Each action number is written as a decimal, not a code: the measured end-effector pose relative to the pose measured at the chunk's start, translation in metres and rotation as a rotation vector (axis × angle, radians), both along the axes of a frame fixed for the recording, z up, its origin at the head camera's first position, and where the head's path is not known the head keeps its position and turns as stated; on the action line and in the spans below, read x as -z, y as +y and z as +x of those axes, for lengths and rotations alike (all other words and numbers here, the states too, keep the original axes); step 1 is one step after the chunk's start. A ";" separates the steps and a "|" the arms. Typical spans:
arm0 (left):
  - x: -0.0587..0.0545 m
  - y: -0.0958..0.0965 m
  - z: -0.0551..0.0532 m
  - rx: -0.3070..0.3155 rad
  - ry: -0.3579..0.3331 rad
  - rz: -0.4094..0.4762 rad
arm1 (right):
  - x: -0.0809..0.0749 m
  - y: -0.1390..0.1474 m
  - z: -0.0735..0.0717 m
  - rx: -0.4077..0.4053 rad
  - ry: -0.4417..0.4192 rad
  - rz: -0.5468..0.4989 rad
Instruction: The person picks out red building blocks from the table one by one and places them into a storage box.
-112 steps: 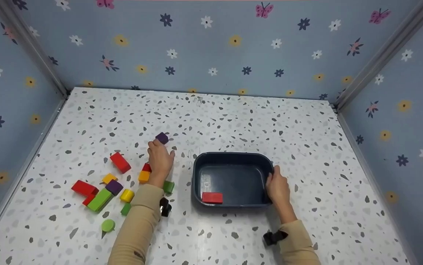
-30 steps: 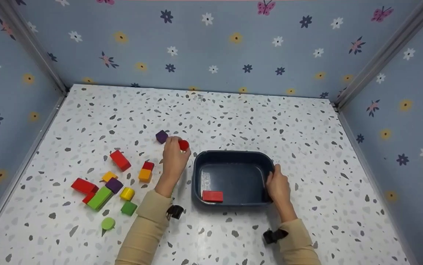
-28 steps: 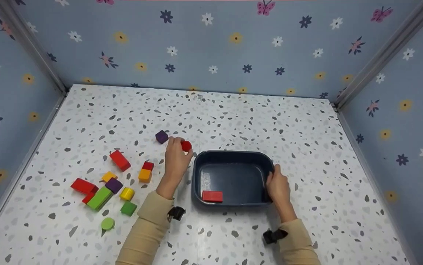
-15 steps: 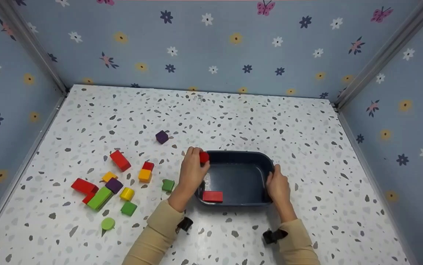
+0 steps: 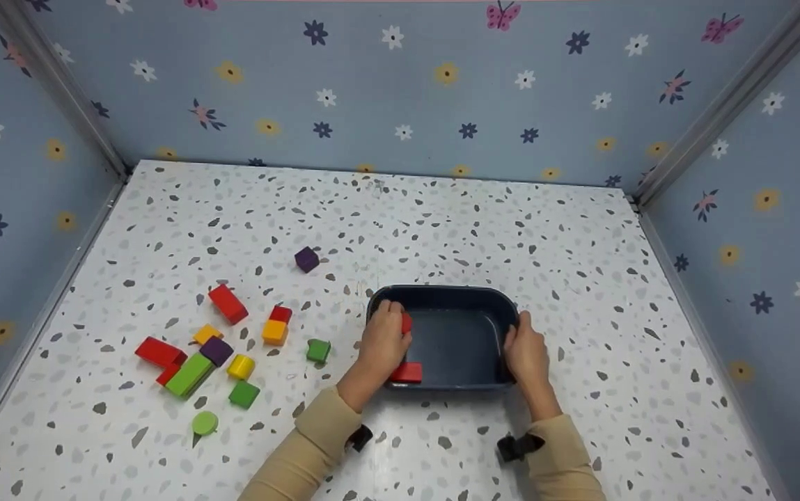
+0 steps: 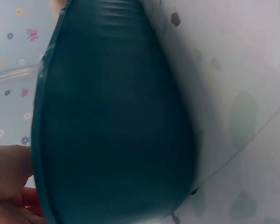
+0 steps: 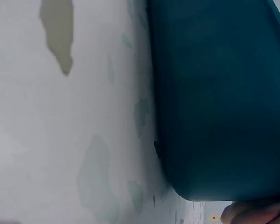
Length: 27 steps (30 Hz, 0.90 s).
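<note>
My left hand (image 5: 382, 341) is inside the left end of a dark blue rectangular tub (image 5: 459, 341), gripping a red cylinder block (image 5: 406, 323) that its fingers mostly cover. A flat red rectangular block (image 5: 408, 373) lies in the tub's front left corner, partly behind that hand. At the tub's right end, my right hand (image 5: 528, 351) holds the rim, thumb over the edge. The left wrist view has the tub's outer wall (image 6: 112, 116) filling the middle, with a bit of red (image 6: 30, 197) by the fingers. Fingers (image 7: 254, 213) show under the tub's rim in the right wrist view.
Left of the tub, several blocks lie scattered: a purple cube (image 5: 307, 259), a red block (image 5: 228, 304), a long green block (image 5: 189, 376), a yellow cylinder (image 5: 240, 367) and a green block (image 5: 318, 350). Flowered panels (image 5: 400, 90) wall in the speckled table (image 5: 441, 229).
My left hand has picked up the red cylinder near the purple cube and carried it right and toward me, into the tub. My right hand stays on the rim.
</note>
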<state>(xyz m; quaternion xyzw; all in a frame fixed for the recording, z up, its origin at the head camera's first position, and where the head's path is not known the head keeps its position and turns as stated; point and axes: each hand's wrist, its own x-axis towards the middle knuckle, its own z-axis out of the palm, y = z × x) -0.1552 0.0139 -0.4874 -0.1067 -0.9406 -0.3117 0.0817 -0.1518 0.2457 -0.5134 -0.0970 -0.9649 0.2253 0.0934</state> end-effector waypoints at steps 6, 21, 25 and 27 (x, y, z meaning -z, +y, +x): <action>0.010 0.007 0.000 0.024 -0.108 -0.081 | 0.000 0.000 0.001 0.001 0.008 -0.006; 0.024 0.016 -0.005 0.070 -0.139 -0.146 | 0.000 0.000 0.000 -0.011 0.008 0.014; 0.026 0.018 -0.006 0.073 -0.151 -0.163 | 0.001 0.000 0.001 -0.003 0.012 0.010; 0.026 0.019 -0.006 0.073 -0.155 -0.172 | 0.001 0.000 0.001 -0.001 0.013 0.009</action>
